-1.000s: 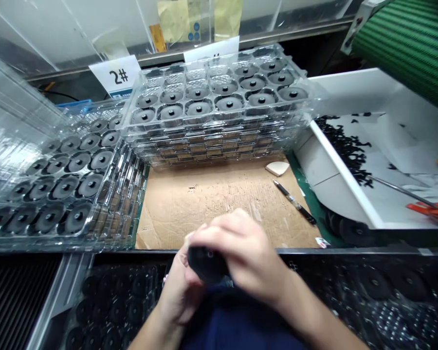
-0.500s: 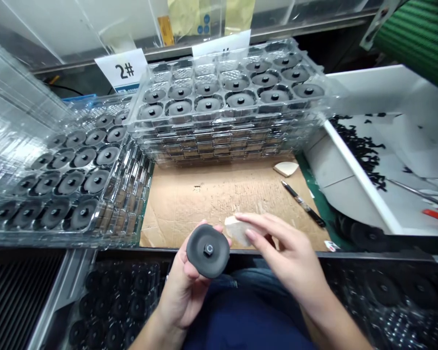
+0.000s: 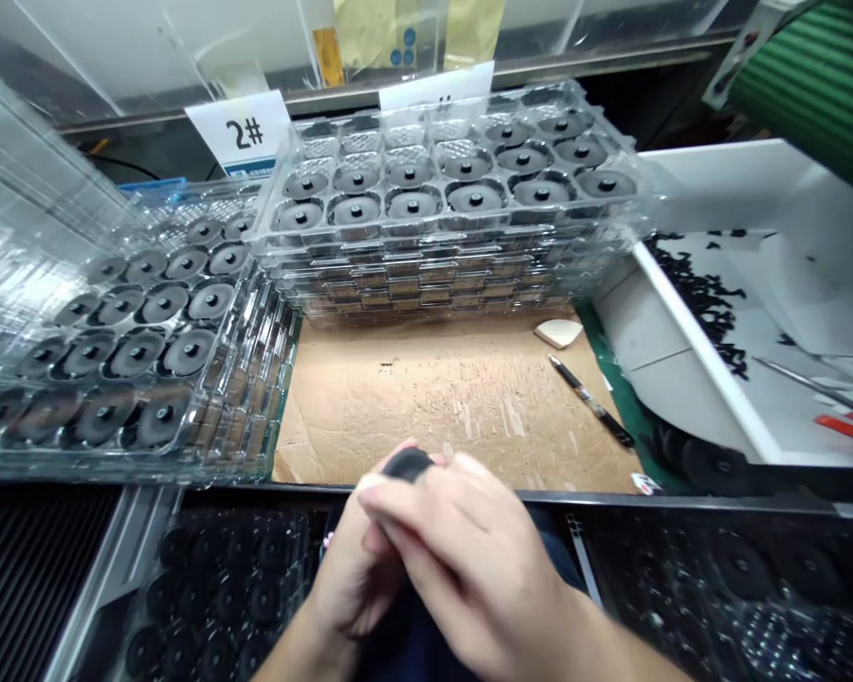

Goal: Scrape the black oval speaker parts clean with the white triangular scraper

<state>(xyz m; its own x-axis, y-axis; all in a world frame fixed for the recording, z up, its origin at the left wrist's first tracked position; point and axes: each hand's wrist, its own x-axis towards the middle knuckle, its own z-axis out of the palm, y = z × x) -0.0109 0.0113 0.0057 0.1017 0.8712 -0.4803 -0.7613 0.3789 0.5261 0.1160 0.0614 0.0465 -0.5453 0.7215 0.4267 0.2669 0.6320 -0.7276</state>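
My left hand [image 3: 352, 559] grips a round black rubber disc [image 3: 407, 464], of which only the top edge shows. Over the disc lies my right hand [image 3: 476, 559], its fingers curled and slightly blurred. The white sponge wedge that it held a moment ago is almost wholly hidden beneath the fingers. Both hands meet just in front of the bench's near edge. Another white wedge [image 3: 558, 332] rests at the right of the cardboard sheet [image 3: 426, 379], close to a black pen [image 3: 589, 402].
Stacked clear trays [image 3: 426, 275] with black discs stand behind the cardboard, and another stack [image 3: 220, 407] stands to the left. At the right is a white bin [image 3: 711, 360] with small black pieces and a red-handled tool [image 3: 849, 428]. A green ribbed sleeve [image 3: 817, 95] hangs upper right.
My right hand has moved left with the white sponge wedge and now covers most of the black disc. The disc, shown face-on before, is tilted with mainly its edge visible.
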